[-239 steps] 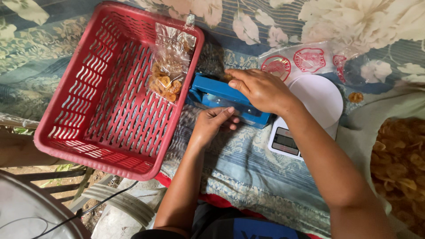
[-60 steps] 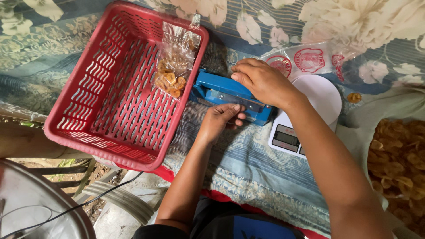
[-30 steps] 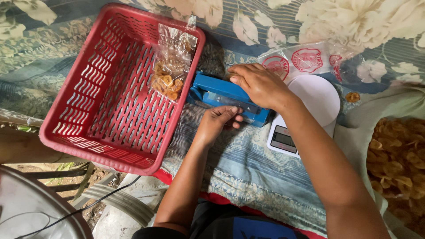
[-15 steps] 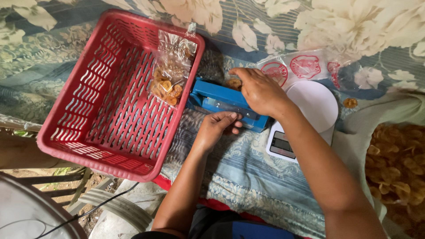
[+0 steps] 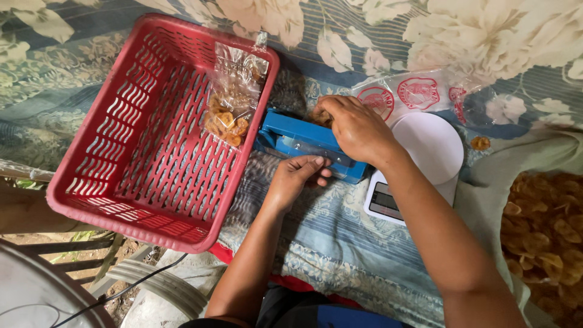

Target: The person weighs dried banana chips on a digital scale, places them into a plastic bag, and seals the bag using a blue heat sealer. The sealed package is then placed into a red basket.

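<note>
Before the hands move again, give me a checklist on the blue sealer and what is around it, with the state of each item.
1. Right hand pressing down on the blue sealer: ok.
2. Left hand at the sealer's near edge, fingertips on it: ok.
3. Bag under the sealer bar: cannot tell, the hands cover it.
4. Filled clear bag of chips leaning on the wall of the red basket: ok.
5. White scale beside the sealer, pan bare: ok.
6. Stack of unfilled printed bags behind the scale: ok.
</note>
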